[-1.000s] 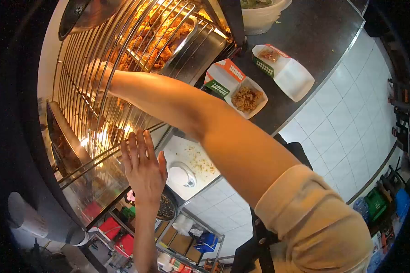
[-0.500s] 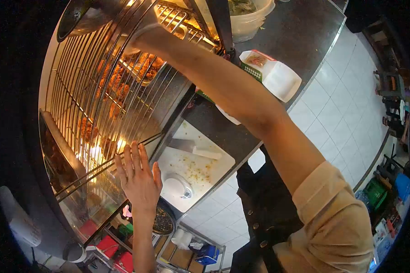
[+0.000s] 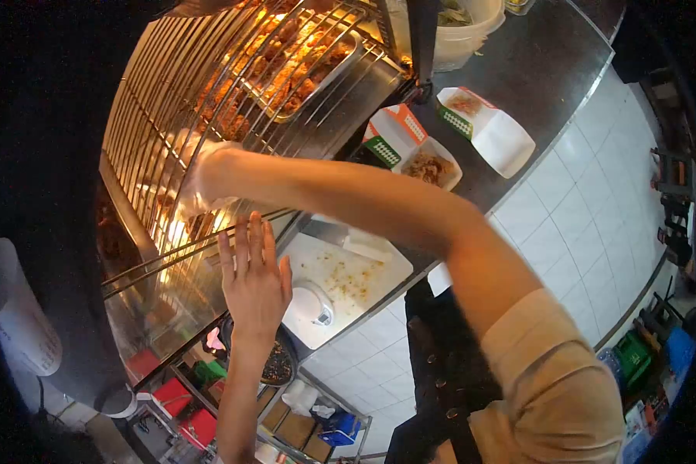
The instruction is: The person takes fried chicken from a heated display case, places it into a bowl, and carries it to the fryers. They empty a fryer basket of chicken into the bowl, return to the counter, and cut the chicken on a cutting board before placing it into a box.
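My left hand (image 3: 255, 282) is bare, its fingers stretched out flat at the edge of the glass panel (image 3: 182, 271) of a lit food warmer. In a clear plastic glove, my right hand (image 3: 201, 174) reaches in at the warmer's wire rack (image 3: 143, 108). Blur and the glove hide its fingers, so I cannot see whether they hold anything. Browned fried pieces (image 3: 224, 120) that look like chicken lie by the rack above this hand. More fill a metal tray (image 3: 357, 50) farther back. Below my right forearm stands an open paper box (image 3: 394, 127) with shredded brown food (image 3: 429, 168) inside.
A second open paper box (image 3: 506, 143) sits on the dark counter (image 3: 533, 66), near a plastic tub (image 3: 460, 48) of greens. The white cutting board (image 3: 356, 286) carries crumbs, a wide-bladed knife (image 3: 363, 244) and a white round object (image 3: 308, 303). Beneath is a dark pan (image 3: 280, 362).
My right hand has moved down the rack, away from the metal tray, which now shows more fully. The view has shifted. My left hand stays flat at the glass edge.
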